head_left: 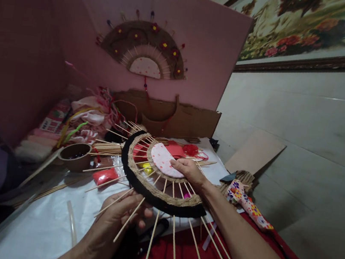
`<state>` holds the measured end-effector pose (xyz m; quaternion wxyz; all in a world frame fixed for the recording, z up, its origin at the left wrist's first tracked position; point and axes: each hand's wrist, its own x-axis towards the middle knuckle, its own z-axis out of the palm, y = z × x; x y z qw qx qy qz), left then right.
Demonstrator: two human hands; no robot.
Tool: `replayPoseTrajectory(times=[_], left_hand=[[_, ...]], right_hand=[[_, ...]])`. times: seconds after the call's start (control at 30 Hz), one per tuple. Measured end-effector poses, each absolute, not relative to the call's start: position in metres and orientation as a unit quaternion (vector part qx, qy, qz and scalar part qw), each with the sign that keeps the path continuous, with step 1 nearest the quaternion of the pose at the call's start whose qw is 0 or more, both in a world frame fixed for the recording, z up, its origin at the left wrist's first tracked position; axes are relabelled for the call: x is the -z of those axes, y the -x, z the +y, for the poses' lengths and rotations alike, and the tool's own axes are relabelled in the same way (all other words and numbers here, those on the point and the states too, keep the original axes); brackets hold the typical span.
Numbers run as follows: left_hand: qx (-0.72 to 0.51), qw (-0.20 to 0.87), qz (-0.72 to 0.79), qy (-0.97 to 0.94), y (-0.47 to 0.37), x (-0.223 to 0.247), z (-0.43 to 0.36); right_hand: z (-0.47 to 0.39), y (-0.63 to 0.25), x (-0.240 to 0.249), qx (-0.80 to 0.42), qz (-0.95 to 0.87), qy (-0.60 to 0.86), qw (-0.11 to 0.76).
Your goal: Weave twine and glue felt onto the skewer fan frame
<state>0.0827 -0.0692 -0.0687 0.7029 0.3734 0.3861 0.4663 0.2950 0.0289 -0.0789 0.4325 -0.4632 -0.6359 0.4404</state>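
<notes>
A half-round craft fan [162, 197] is held up tilted over the table. Thin wooden sticks spread from its white, red-spotted centre through a braided jute band and a black outer band. My right hand [190, 172] grips the white centre, thumb on top and the other fingers hidden behind. Below the black band, my left hand [124, 211] has its fingers curled around the sticks at the fan's lower left edge. Part of that hand lies behind the sticks. Bare stick ends point outward past the black band.
A brown bowl [75, 156] stands left, near a bundle of sticks [109, 149] and a red packet [105, 175]. Fabrics and ribbons [89, 110] pile up behind. A flower-patterned glue gun [250, 206] lies right. A finished fan [143, 43] hangs on the pink panel.
</notes>
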Motion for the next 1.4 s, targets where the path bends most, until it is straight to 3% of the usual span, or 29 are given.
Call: replayPoseTrajectory(times=[0.37, 0.93, 1.2, 1.4], left_hand=[[-0.466, 0.700, 0.392, -0.374, -0.081, 0.076, -0.067], [-0.475, 0.662, 0.455, -0.359, -0.083, 0.073, -0.066], [-0.480, 0.664, 0.451, -0.353, -0.083, 0.073, -0.064], [-0.484, 0.665, 0.451, -0.347, -0.083, 0.075, -0.063]], right_hand=[[0.033, -0.297, 0.083, -0.350, -0.696, 0.488, 0.393], [0.011, -0.287, 0.066, -0.005, -0.759, 0.584, 0.287], [0.015, -0.291, 0.065, 0.038, -0.734, 0.615, 0.286], [-0.003, -0.274, 0.039, 0.007, -0.773, 0.551, 0.315]])
